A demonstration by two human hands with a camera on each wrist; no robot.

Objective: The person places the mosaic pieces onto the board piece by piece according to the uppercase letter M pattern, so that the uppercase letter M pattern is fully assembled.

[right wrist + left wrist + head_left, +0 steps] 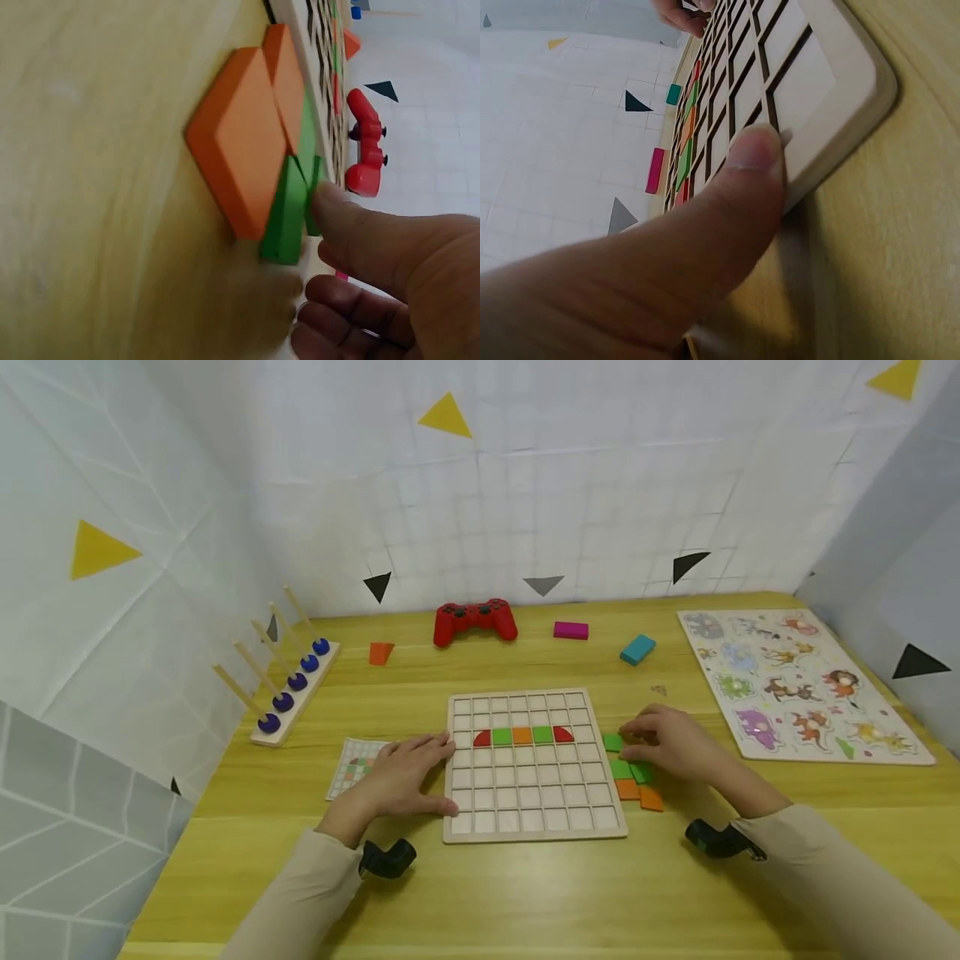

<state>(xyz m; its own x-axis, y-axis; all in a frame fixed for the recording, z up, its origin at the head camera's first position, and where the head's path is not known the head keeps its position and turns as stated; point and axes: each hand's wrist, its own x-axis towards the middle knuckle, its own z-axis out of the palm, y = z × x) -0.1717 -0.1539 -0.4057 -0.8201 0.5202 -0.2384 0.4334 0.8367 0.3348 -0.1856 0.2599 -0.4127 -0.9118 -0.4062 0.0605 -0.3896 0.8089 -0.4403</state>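
A wooden grid board (527, 797) lies flat, with a row of red, green and orange pieces (522, 736) set in its cells. My left hand (397, 781) rests at its left edge, fingers spread, the thumb (754, 154) pressing the rim at the near corner. By the board's right side, my right hand (675, 745) has thumb and fingertips around a green square tile (612, 742). More green tiles (621, 769) and two orange tiles (651, 799) lie just nearer, some overlapping. The right wrist view shows the thumb (334, 206) against the green tile's face.
A pattern card (341, 774) lies partly under my left hand. Farther off are a peg stand (300, 697), an orange block (380, 653), a red game controller (476, 620), a magenta block (571, 630) and a blue block (637, 649). An animal puzzle board (795, 685) lies right.
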